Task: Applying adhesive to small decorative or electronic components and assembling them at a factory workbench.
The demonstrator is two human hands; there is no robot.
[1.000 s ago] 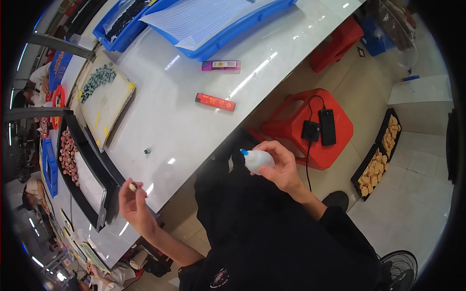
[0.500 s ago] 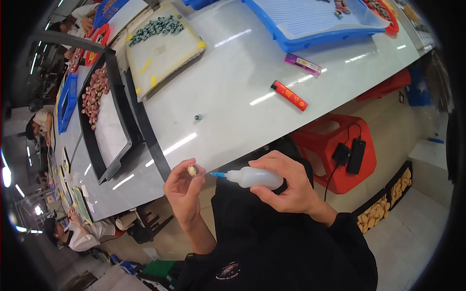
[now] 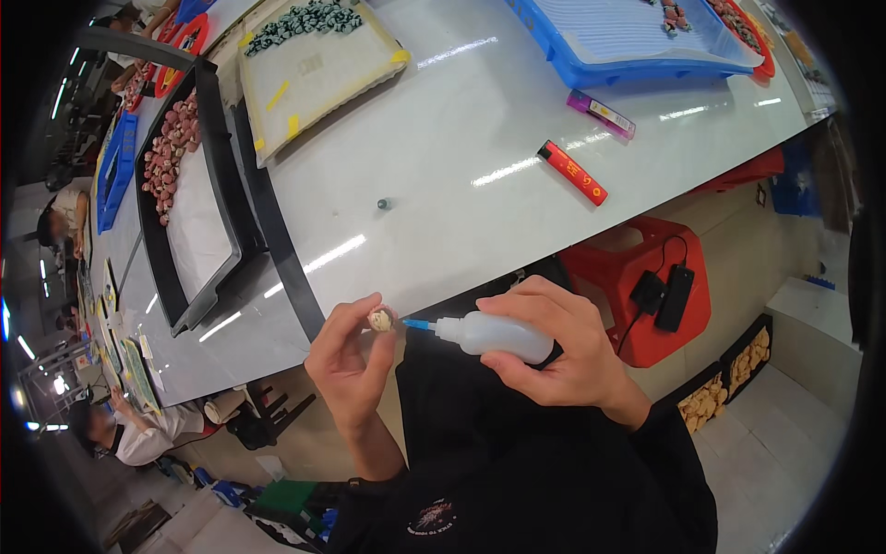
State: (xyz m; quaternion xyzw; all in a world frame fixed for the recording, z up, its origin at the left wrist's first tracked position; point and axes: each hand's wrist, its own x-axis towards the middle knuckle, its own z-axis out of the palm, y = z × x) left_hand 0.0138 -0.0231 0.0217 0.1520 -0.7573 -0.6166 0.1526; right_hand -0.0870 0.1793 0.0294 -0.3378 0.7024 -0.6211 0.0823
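Between the thumb and fingers of my left hand (image 3: 355, 360) is a small round pink-and-cream piece (image 3: 381, 319), its pale side showing. My right hand (image 3: 563, 346) is wrapped round a translucent squeeze bottle (image 3: 503, 337) lying nearly level. The bottle's thin blue nozzle tip (image 3: 419, 324) points at the round piece and is very close to it; whether they touch I cannot tell. Both hands are just off the table's near edge. On the white table (image 3: 443, 185) beyond them stands one tiny dark green piece (image 3: 383, 204).
Left lies a black tray (image 3: 249, 235) of pink pieces; behind it, a cream board (image 3: 314, 102) with dark green pieces. A blue tray (image 3: 637, 72), a red lighter (image 3: 572, 174) and a purple lighter (image 3: 600, 115) are at right. A red stool (image 3: 683, 314) stands beside me. Other people sit far left.
The round piece has turned in my left fingers and shows more of its pink side. Both hands stay close together, the bottle a little further right. The whole view has shifted slightly.
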